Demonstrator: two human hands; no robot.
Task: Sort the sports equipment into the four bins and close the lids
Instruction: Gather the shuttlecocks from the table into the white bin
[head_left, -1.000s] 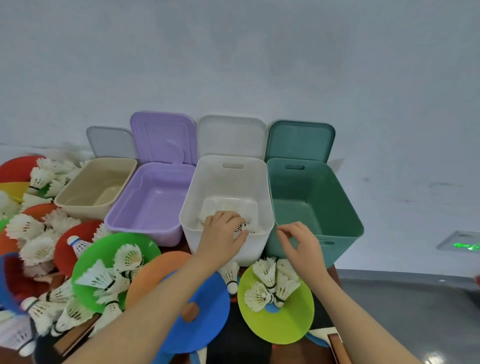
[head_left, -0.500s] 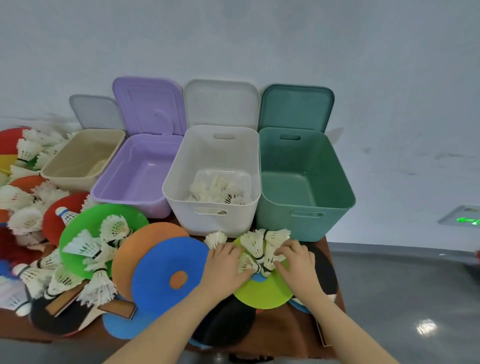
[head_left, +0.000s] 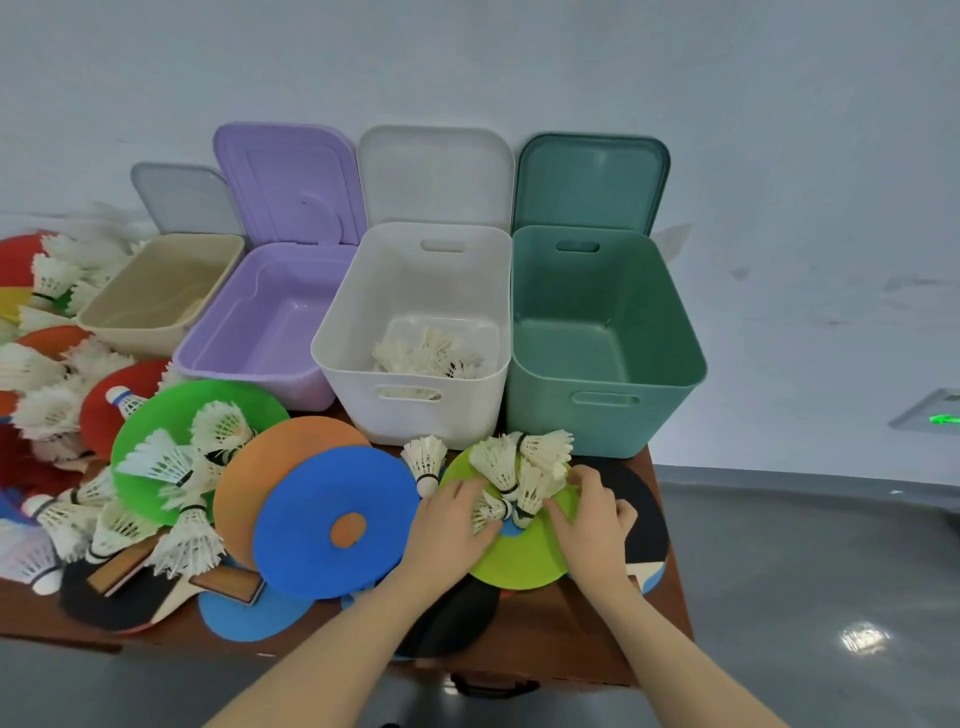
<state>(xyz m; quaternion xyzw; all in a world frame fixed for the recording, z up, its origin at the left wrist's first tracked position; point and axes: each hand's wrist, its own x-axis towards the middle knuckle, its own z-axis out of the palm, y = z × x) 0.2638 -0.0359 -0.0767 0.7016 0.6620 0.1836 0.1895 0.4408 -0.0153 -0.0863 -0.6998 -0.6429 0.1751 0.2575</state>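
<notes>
Shuttlecocks, white and feathered (head_left: 511, 475), bunched on a lime-green round foam disc (head_left: 519, 558) just in front of the white plastic bin (head_left: 358, 332), near the table's front right corner. Left hand (head_left: 452, 525) at the bunch's left side, fingers curled in around the cork ends; right hand (head_left: 592, 514) at its right side, fingertips (head_left: 558, 512) bent in against the feathers, thumb up by the outermost shuttlecock. Hard to tell how firmly either hand grips. One loose white shuttlecock (head_left: 426, 462) lying between the lime-green disc and the white bin's front wall, just left of the bunch. More white shuttlecocks (head_left: 426, 353) heaped on the floor of the white bin. Left of the white bin, a lilac plastic bin (head_left: 218, 343), then a beige plastic bin (head_left: 104, 317); right of it and touching, a dark green plastic bin (head_left: 670, 322). All four lids up and leaning toward the wall behind. In front and to the left of the white bin, a blue foam disc with an orange centre (head_left: 322, 519) overlapping an orange foam disc (head_left: 260, 467), and farther left a bright green foam disc (head_left: 156, 415) strewn with shuttlecocks. Black table-tennis paddle (head_left: 649, 525) partly under the right hand. Brown wooden table (head_left: 545, 634) beneath it all.
</notes>
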